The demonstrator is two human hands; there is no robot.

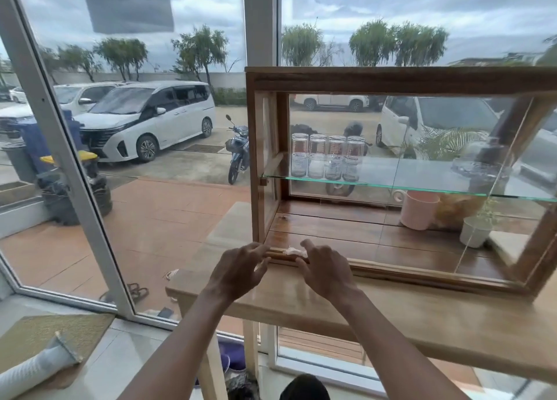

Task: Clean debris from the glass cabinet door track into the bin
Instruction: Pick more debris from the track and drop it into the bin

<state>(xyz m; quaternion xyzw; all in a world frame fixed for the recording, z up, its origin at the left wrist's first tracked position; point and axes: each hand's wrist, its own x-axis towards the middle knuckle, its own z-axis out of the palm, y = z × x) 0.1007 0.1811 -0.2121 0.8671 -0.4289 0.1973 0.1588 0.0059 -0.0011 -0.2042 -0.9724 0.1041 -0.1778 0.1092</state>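
A wooden cabinet (401, 80) with glass panes stands on a wooden table (422, 318). Its front door track (401, 264) runs along the bottom edge. A small white scrap of debris (293, 251) lies in the track near the left corner. My left hand (238, 271) hovers just left of the scrap with fingers spread and curled, holding nothing. My right hand (327, 268) sits just right of it, index finger raised over the scrap, thumb against the track's front. The sliding glass door (470, 206) is pushed toward the right. No bin can be made out for certain.
Inside the cabinet, several upturned glasses (328, 158) stand on a glass shelf (391, 185); a pink mug (419, 209) and a small white plant pot (474, 232) sit below. Large windows show parked cars. A woven mat (51, 333) lies on the floor at left.
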